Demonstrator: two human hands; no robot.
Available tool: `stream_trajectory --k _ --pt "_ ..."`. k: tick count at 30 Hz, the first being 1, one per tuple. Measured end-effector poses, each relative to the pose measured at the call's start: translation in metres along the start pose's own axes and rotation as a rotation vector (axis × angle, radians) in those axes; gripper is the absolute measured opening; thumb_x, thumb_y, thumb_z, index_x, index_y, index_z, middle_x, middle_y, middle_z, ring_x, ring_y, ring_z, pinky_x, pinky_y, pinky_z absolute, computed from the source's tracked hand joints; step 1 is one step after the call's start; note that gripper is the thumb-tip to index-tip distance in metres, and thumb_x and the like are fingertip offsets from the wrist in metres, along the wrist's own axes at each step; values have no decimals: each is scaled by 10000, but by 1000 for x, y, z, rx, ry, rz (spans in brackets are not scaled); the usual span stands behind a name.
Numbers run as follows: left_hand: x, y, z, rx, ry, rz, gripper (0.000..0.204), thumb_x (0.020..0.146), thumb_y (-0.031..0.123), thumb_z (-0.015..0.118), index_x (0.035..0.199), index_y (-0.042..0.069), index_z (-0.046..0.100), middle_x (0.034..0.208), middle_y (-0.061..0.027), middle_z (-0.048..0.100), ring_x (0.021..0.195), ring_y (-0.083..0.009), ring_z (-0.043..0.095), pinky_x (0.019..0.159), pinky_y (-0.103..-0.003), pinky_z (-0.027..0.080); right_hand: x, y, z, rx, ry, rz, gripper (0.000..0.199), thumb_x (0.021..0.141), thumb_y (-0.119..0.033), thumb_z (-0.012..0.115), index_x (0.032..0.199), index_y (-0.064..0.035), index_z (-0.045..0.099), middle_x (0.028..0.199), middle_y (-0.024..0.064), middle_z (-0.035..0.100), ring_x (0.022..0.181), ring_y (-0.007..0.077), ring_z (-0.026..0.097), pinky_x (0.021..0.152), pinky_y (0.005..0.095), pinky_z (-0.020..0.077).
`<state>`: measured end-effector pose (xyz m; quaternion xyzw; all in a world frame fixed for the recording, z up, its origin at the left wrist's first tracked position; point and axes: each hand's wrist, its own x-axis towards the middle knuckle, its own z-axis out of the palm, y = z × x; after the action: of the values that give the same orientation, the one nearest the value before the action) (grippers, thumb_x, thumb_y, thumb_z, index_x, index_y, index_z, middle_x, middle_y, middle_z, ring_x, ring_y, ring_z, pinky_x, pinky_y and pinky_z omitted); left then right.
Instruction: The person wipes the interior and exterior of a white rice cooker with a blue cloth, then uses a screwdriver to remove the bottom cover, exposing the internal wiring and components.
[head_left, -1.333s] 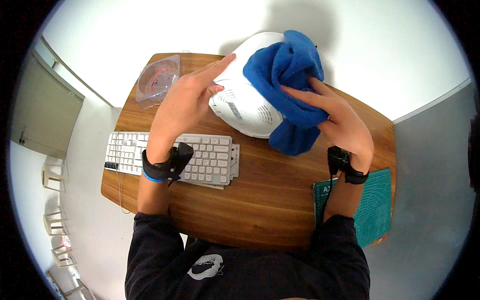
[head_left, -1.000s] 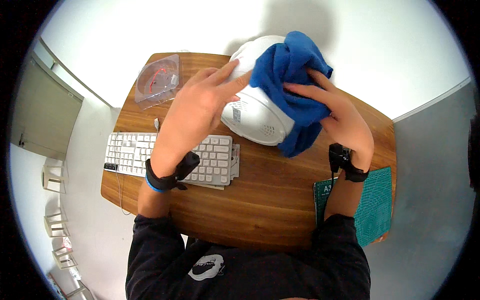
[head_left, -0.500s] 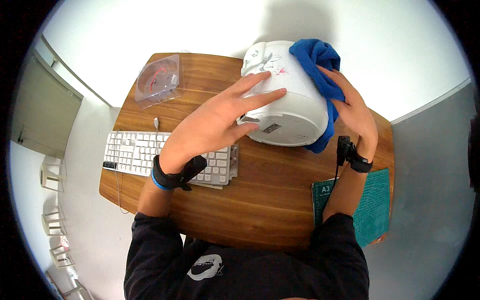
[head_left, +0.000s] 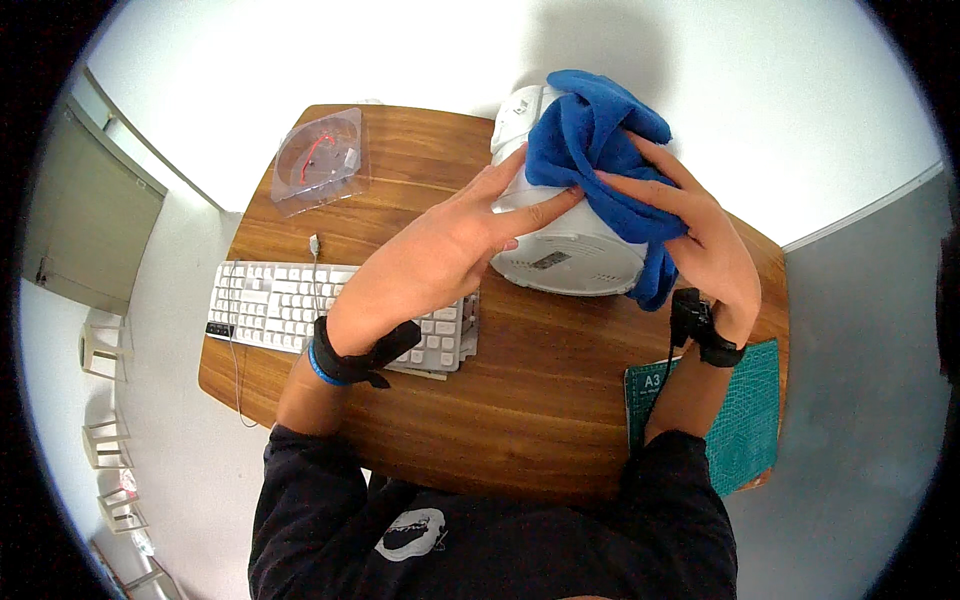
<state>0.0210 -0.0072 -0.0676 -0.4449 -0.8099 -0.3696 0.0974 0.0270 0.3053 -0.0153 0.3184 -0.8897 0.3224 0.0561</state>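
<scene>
A white rounded appliance (head_left: 585,265), which looks like a rice cooker, lies tipped on the table with its vented, labelled base facing me. Against its left side rests my left hand (head_left: 450,240), fingers spread and stretched over the shell. A bunched blue cloth (head_left: 585,135) covers much of the upper and right part of the body. My right hand (head_left: 715,240) is on the cloth, its fingers curled over the folds and pressing them to the shell. The cloth hides the flower print.
A white keyboard (head_left: 270,290) with a cable lies left on the wooden table (head_left: 520,400), partly under my left forearm. Behind it sits a clear plastic tray (head_left: 325,165) with a red piece inside. Near the right edge, a green cutting mat (head_left: 745,420) lies under my right forearm.
My right hand has brought the cloth leftward over the front of the appliance, covering the print. The left hand stays on the left side, its fingers slightly shifted.
</scene>
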Motion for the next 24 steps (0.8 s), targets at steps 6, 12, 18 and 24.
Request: stream_trajectory --k 6,12,18,24 --pt "-1 0 6 119 11 2 997 881 -217 624 1699 346 524 1811 -299 295 1460 -486 604 1064 -482 600 6 37 5 -24 147 94 819 824 159 498 1515 -211 734 1716 214 514 1635 407 439 1340 492 359" --pt "0 4 8 194 -26 -3 1035 835 -216 612 1694 357 529 1796 -327 302 1527 -498 538 1174 -484 559 1 53 3 -21 215 292 755 944 103 576 1628 -213 614 1662 211 551 1591 390 488 1317 452 399" --pt "0 5 9 128 -23 -21 992 833 -219 626 1664 322 578 1797 -323 307 1492 -466 580 1126 -491 575 -3 37 1 -182 184 255 763 961 110 563 1633 -249 609 1679 239 526 1538 443 534 1300 457 425" --pt "0 3 -3 -7 -33 -21 816 913 -166 665 1616 248 639 1782 -238 394 1413 -428 637 1005 -478 604 -6 4 -2 -123 6 57 911 789 176 486 1541 -285 714 1724 242 483 1540 485 523 1305 502 419"
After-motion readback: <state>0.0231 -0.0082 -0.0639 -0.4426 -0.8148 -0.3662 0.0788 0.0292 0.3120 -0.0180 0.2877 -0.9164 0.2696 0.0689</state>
